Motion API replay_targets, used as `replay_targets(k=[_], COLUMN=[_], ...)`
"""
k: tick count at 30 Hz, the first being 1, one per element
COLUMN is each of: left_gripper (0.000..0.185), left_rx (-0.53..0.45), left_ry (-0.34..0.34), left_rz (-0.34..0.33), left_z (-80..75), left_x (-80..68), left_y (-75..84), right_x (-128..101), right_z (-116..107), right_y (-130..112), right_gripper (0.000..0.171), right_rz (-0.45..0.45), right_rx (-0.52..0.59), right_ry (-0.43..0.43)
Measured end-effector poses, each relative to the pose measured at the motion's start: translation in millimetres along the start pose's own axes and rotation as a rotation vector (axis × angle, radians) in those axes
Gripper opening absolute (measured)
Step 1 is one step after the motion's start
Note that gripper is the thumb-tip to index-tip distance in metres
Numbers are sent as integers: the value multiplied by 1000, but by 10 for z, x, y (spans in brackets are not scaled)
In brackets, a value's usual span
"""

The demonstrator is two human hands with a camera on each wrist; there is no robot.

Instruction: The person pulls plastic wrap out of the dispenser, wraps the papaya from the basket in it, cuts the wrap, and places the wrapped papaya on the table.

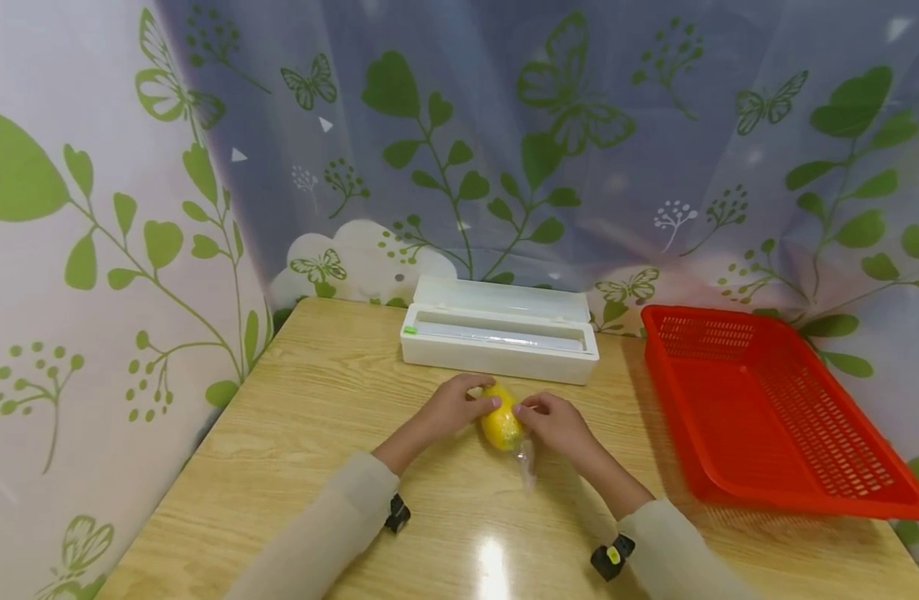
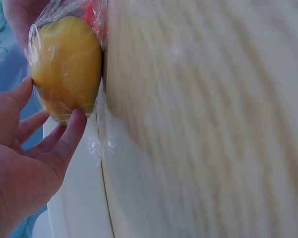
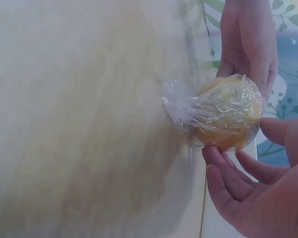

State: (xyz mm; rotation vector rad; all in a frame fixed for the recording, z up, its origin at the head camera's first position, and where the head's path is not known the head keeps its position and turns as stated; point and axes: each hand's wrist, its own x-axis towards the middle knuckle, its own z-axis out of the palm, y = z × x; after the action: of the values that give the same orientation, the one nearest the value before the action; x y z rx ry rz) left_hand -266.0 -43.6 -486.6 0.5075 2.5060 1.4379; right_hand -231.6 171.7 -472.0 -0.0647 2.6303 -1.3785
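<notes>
A yellow oval fruit [image 1: 501, 418], wrapped in clear plastic film, is between the two hands over the table; whether it is a lemon or a mango I cannot tell. The left hand [image 1: 453, 407] holds its left side, thumb and fingertips against the film. From the other side the right hand [image 1: 555, 423] pinches it with thumb and fingers. A loose tail of plastic film [image 1: 526, 463] hangs off the near end. The right wrist view shows the film bunched and crinkled over the fruit [image 3: 227, 113]; in the left wrist view the fruit [image 2: 68, 64] has a smoother covering.
Behind the hands stands a long white box [image 1: 496, 361], its lid [image 1: 501, 298] raised, with a roll of film [image 1: 496, 335] inside. A red perforated basket [image 1: 744, 433] sits at the right of the wooden table [image 1: 294, 417]. Patterned cloth [image 1: 459, 108] hangs behind.
</notes>
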Motion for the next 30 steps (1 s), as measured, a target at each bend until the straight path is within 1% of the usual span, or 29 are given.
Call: replay_targets(k=[4, 8, 14, 17, 20, 24, 27, 30], left_gripper=[52, 49, 41, 40, 42, 42, 43, 43], left_rx=[-34, -58, -21, -12, -14, -12, -14, -22], left_ry=[-23, -17, 43, 46, 24, 0, -8, -11], left_rz=[-12, -11, 63, 93, 112, 119, 116, 111], left_z=[35, 68, 112, 123, 128, 137, 144, 144], left_x=[-35, -64, -89, -109, -133, -144, -144, -151], left_y=[20, 36, 65, 77, 78, 75, 84, 88], right_x=[-116, -205, -262, -270, -280, -319, -385, -471], right_z=[19, 55, 108, 124, 124, 103, 82, 69], right_y=[17, 27, 32, 33, 42, 82, 135, 205], right_gripper=[42, 44, 45, 46, 46, 46, 39, 27], right_rz=[33, 62, 80, 78, 68, 21, -27, -64], right_rx=[30, 81, 145, 141, 128, 107, 80, 42], right_ry=[22, 37, 70, 82, 81, 74, 76, 81])
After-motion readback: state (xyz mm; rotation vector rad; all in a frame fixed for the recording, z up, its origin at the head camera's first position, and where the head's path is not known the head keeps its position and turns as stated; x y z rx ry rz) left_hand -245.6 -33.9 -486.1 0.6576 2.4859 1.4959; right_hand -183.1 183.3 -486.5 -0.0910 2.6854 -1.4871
